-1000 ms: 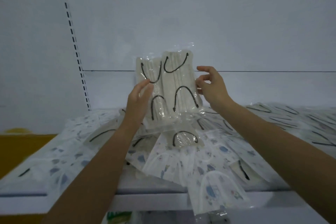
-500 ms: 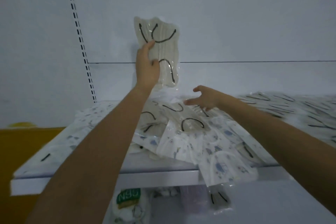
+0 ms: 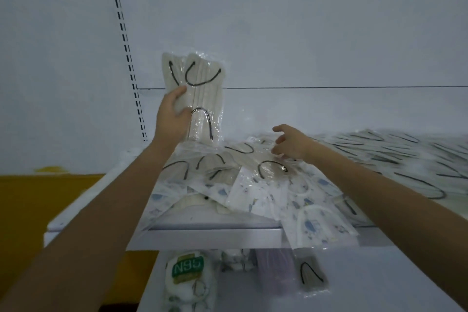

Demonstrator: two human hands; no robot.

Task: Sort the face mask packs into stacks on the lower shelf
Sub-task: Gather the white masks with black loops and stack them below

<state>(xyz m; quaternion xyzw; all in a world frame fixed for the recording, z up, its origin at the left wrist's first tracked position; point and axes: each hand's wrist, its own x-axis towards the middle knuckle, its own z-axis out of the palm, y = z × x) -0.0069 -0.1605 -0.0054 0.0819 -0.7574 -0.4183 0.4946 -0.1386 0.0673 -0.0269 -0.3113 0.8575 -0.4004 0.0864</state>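
The left hand [image 3: 174, 114] grips a small upright bundle of cream face mask packs [image 3: 206, 88], their black ear loops showing through clear crinkled film, held above the back of the white upper shelf [image 3: 215, 234]. The right hand [image 3: 291, 145] hovers with fingers loosely spread over the loose pile, at or just touching a flat cream pack [image 3: 269, 166], and holds nothing that I can see. The step looks like gathering matching packs before they go down to the lower shelf [image 3: 367, 284], where a green-labelled N95 pack [image 3: 187, 270] and a few others lie. To do it well, pinch the flat cream pack by a film edge rather than its middle, since the film looks slippery and neighbours may drag along. Lift it clear of the blue-printed white packs [image 3: 263, 192], some of which overhang the shelf lip and could slide off. Then lay it against the bundle with the loops the same way, so the stack sits flat.
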